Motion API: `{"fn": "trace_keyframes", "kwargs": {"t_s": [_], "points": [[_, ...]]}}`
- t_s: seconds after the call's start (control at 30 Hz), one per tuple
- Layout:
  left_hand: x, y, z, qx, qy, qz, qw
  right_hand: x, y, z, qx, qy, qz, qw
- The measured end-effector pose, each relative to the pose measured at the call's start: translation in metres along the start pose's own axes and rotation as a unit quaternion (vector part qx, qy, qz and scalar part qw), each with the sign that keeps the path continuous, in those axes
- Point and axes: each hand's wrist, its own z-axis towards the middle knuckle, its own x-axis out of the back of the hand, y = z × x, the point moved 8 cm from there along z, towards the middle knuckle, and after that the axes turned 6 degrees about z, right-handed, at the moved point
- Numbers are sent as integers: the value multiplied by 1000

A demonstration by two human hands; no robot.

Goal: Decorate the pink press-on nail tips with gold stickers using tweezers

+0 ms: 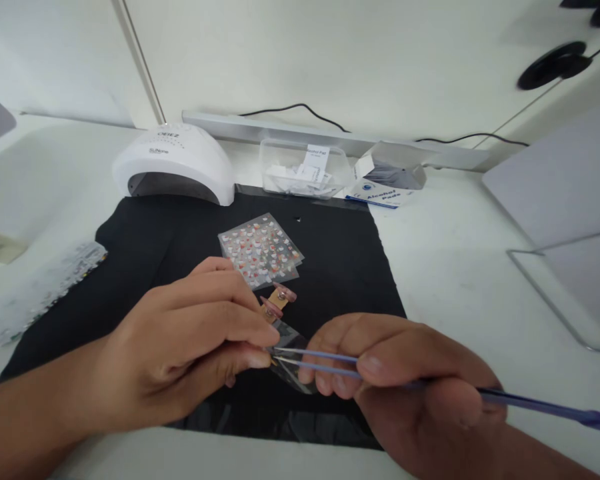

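My left hand [180,340] is closed in a pinch, with its thumb and forefinger tips pressed together. Something tiny with an orange-brown edge peeks out there, too small to name. In my right hand [410,373] are purple tweezers [535,402], gripped between thumb and fingers. Their two pale points sit slightly apart, right at the left fingertips. Just beyond the left fingers is a tan strip [279,296] bearing pink false nails [286,292]. Beneath the tweezer points lies a clear plastic piece [293,377], partly hidden by both hands.
Clear sticker sheets [263,250] lie on the black mat [340,260]. Behind stand a white nail lamp [175,157], a clear tub [275,160] of packets and an open alcohol pad box [387,193]. A plastic pouch [50,290] rests left; a wire stand [545,293] is right.
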Motion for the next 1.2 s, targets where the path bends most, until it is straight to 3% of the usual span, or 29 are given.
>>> {"fn": "trace_keyframes", "kwargs": {"t_s": [0.47,0.7,0.83,0.97,1.1,1.2], "points": [[3,0,0,7,-8,17,1000,-1,-2,1,19,13,-23,999],[1,2,-1,6,-5,6,1000,1,-3,-2,32,66,-50,996],[1,1,0,5,-6,5,1000,1,-4,-1,25,59,-53,997],[2,1,1,8,-10,9,1000,-3,-3,2,15,13,-36,999],[2,1,0,9,-9,9,1000,2,-5,2,31,33,-43,998],[1,1,0,6,-12,11,1000,-3,-2,2,20,-7,-28,999]]}}
